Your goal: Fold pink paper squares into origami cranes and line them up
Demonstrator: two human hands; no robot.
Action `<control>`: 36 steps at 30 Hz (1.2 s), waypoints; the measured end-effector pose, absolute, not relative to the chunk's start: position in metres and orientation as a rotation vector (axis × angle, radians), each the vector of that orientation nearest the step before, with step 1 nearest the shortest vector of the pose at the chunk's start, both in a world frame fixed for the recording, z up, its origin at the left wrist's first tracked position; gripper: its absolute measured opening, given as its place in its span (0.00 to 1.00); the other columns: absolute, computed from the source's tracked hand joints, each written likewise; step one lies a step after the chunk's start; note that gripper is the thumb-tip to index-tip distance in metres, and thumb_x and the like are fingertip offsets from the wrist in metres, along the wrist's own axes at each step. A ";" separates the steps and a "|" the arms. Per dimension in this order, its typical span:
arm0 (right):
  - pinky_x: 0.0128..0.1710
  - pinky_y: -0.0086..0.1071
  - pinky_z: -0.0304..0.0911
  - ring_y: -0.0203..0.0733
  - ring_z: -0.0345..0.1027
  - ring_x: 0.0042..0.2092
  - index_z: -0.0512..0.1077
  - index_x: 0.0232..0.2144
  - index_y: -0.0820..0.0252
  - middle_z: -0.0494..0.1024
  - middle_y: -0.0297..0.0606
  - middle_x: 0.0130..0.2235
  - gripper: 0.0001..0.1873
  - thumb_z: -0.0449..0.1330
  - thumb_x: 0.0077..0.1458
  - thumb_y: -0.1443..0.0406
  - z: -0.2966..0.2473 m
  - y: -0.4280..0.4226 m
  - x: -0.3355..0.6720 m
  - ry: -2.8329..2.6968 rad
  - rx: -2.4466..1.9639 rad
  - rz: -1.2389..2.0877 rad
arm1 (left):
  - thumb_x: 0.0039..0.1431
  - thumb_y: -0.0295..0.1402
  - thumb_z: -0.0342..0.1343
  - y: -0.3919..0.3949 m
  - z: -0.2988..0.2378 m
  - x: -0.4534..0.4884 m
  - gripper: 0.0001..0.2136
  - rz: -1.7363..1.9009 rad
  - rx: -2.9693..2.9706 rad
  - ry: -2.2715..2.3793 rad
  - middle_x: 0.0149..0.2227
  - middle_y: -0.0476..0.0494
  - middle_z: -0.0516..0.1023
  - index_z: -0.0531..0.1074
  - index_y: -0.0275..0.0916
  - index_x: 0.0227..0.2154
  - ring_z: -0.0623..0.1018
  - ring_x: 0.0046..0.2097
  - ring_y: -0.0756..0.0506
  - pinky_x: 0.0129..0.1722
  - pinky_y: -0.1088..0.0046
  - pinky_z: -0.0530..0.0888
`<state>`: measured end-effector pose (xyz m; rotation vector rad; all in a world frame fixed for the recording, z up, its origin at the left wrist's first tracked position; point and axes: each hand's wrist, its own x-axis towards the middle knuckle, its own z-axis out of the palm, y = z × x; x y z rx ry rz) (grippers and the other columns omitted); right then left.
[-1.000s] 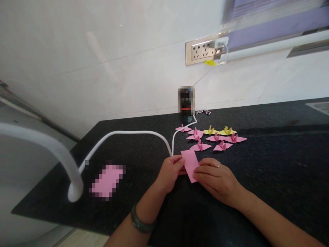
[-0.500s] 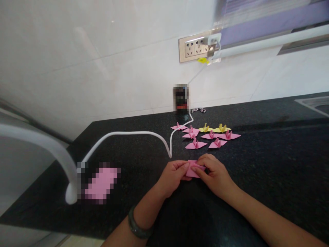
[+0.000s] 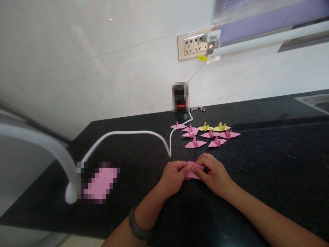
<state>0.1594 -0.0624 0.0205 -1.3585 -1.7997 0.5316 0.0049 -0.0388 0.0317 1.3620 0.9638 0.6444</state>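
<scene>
A small folded piece of pink origami paper is held between both hands, just above the dark countertop. My left hand pinches its left side, thumb on top and fingers beneath. From the other side, my right hand grips the right part, its thumb close to the left thumb. The fingers cover much of the paper, so its exact fold is partly hidden. Beyond the hands stand several pink paper cranes and two yellow paper cranes, grouped in loose rows.
A white cable curves across the dark countertop. At left, a pixelated pink patch lies beside a thick white curved stand. A pixelated dark object leans at the wall below a socket panel. A sink edge shows at right.
Both thumbs have come closer together over the pink paper, and its visible outline has altered slightly. The cranes stay in place; the whole view has shifted a little.
</scene>
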 end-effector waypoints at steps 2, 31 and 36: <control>0.29 0.30 0.57 0.36 0.60 0.30 0.66 0.25 0.60 0.66 0.36 0.27 0.05 0.55 0.47 0.64 0.020 -0.063 0.159 -1.726 -1.386 0.575 | 0.50 0.38 0.48 -0.038 0.032 0.005 0.14 0.685 1.378 0.996 0.25 0.46 0.71 0.73 0.32 0.31 0.68 0.26 0.52 0.25 0.77 0.67; 0.28 0.29 0.59 0.35 0.62 0.29 0.69 0.27 0.61 0.70 0.35 0.26 0.09 0.53 0.49 0.62 0.018 -0.062 0.158 -1.589 -1.315 0.871 | 0.48 0.41 0.49 -0.040 0.032 0.005 0.15 0.670 1.408 1.038 0.22 0.47 0.70 0.72 0.32 0.29 0.66 0.24 0.53 0.23 0.78 0.63; 0.27 0.28 0.59 0.34 0.62 0.28 0.69 0.23 0.61 0.69 0.35 0.24 0.09 0.52 0.50 0.64 0.021 -0.063 0.157 -1.639 -1.267 0.837 | 0.49 0.42 0.47 -0.043 0.031 0.005 0.16 0.609 1.538 1.059 0.22 0.47 0.70 0.72 0.32 0.28 0.65 0.23 0.52 0.23 0.78 0.62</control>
